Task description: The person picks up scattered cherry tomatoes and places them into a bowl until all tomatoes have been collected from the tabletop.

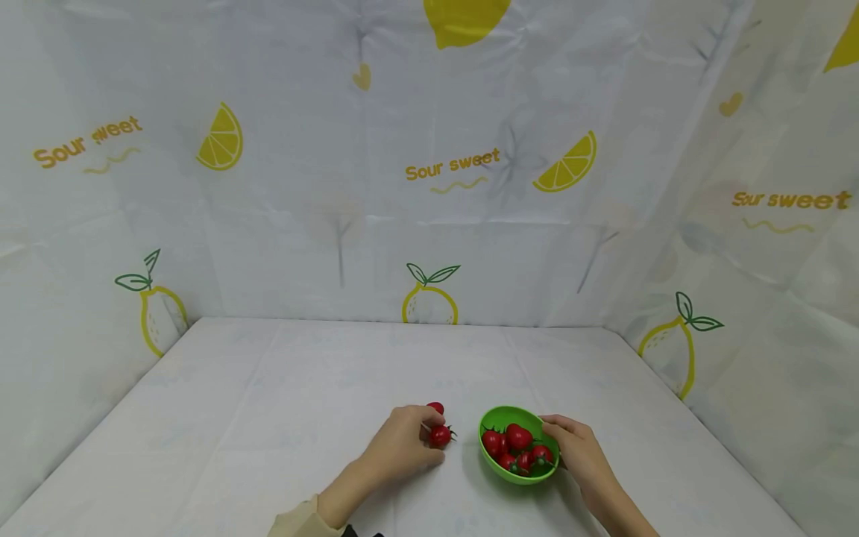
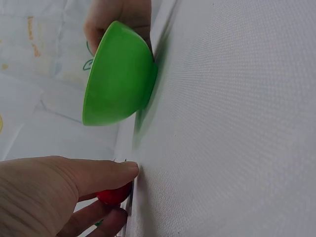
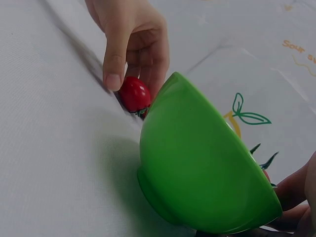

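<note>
My left hand (image 1: pixel 400 445) is low over the table, its thumb and fingers on either side of a red cherry tomato (image 1: pixel 440 436) with a green stem. In the right wrist view, a gap shows between the thumb and this tomato (image 3: pixel 134 94). Another cherry tomato (image 1: pixel 435 407) lies just past the fingers, partly hidden by them. To the right, a green bowl (image 1: pixel 515 479) holds several cherry tomatoes (image 1: pixel 519 437). My right hand (image 1: pixel 581 453) grips the bowl's right side, thumb at the rim; its other fingers are mostly hidden behind the bowl.
A white cloth covers the table (image 1: pixel 282 403). White sheets printed with lemons and lettering form a back wall (image 1: pixel 282 224) and side walls, the right wall (image 1: pixel 772 335) rising along the table's edge.
</note>
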Demonstrator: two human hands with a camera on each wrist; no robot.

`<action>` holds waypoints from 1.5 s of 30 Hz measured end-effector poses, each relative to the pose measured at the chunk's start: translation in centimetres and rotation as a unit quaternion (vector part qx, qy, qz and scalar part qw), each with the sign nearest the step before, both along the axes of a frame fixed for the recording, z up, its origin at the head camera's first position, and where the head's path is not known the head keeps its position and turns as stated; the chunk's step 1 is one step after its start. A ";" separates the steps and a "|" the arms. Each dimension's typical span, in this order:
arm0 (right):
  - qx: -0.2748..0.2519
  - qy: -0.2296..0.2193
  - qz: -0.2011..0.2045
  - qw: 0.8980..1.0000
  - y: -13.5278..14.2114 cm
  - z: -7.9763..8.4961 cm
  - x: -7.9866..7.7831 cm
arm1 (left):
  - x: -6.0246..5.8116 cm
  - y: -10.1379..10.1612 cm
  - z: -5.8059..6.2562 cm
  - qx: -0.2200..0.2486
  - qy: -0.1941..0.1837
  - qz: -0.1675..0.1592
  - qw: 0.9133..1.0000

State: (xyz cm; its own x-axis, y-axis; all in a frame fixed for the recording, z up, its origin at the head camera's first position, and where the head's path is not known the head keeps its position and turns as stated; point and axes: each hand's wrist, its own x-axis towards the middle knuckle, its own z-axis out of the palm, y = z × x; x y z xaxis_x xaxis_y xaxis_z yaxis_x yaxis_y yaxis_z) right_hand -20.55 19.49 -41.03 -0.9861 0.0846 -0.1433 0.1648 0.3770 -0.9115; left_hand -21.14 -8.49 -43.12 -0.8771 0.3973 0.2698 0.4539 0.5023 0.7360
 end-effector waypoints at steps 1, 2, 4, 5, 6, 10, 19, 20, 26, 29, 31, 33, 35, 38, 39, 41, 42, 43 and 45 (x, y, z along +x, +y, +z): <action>0.000 0.000 0.000 1.000 0.0 0.0 0.0 | 0.1 0.0 0.0 0.000 -0.001 0.001 1.000; 0.000 0.000 0.001 1.000 0.0 0.0 0.0 | 0.1 0.1 0.0 -0.001 -0.002 0.002 1.000; 0.001 -0.001 0.000 1.000 0.0 0.0 0.0 | 0.2 0.1 0.0 -0.006 -0.001 0.003 1.000; 0.001 -0.001 0.001 1.000 0.0 0.0 0.0 | 0.3 0.2 0.1 -0.009 0.000 0.004 1.000; 0.001 -0.001 0.001 1.000 0.0 0.0 0.0 | 0.3 0.2 0.1 -0.011 0.001 0.004 1.000; 0.001 0.000 0.003 1.000 -0.1 0.1 0.0 | 0.4 0.3 0.2 -0.017 0.009 0.005 1.000; 0.005 -0.008 -0.003 1.000 -0.2 0.1 0.0 | 0.5 0.3 0.5 -0.001 0.016 -0.009 1.000; 0.004 -0.008 -0.002 1.000 -0.2 0.1 0.0 | 0.5 0.3 0.5 0.000 0.018 -0.010 1.000; 0.001 -0.009 -0.003 1.000 -0.1 0.1 0.0 | 0.6 0.5 0.8 0.004 0.034 -0.018 0.999; 0.001 -0.012 -0.005 1.000 -0.1 0.1 0.1 | 0.6 0.7 1.0 0.006 0.039 -0.019 0.999; 0.000 -0.012 -0.002 1.000 -0.1 0.1 0.1 | 0.7 0.8 1.1 0.008 0.038 -0.019 0.999; -0.001 -0.013 -0.001 1.000 -0.1 0.1 0.1 | 0.7 0.9 1.2 0.010 0.036 -0.019 0.999; -0.001 -0.014 -0.002 1.000 -0.1 0.1 0.1 | 0.8 1.0 1.3 0.012 0.035 -0.018 0.999; -0.002 -0.016 -0.005 1.000 -0.1 0.1 0.0 | 0.9 1.1 1.3 0.013 0.036 -0.015 0.999; -0.002 -0.016 -0.004 1.000 -0.2 0.1 0.0 | 0.9 1.1 1.3 0.013 0.037 -0.014 0.999; -0.001 -0.015 -0.003 1.000 -0.2 0.1 0.0 | 0.9 1.2 1.4 0.012 0.037 -0.011 0.999; -0.001 -0.014 -0.002 1.000 -0.2 0.0 0.0 | 0.9 1.2 1.4 0.011 0.037 -0.009 0.999; -0.001 -0.014 -0.001 1.000 -0.2 0.0 -0.1 | 0.9 1.2 1.4 0.011 0.037 -0.008 0.999; 0.000 -0.013 -0.001 1.000 -0.2 0.0 0.0 | 0.9 1.2 1.4 0.012 0.037 -0.003 0.999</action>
State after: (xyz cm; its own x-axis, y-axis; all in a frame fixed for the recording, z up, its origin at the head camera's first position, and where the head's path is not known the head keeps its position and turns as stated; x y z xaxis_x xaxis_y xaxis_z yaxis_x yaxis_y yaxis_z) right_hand -20.60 19.31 -41.01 -0.9819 0.0856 -0.1692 0.1891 0.3764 -0.9070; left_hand -20.25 -7.24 -41.67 -0.8518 0.3958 0.3431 0.5107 0.4813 0.7125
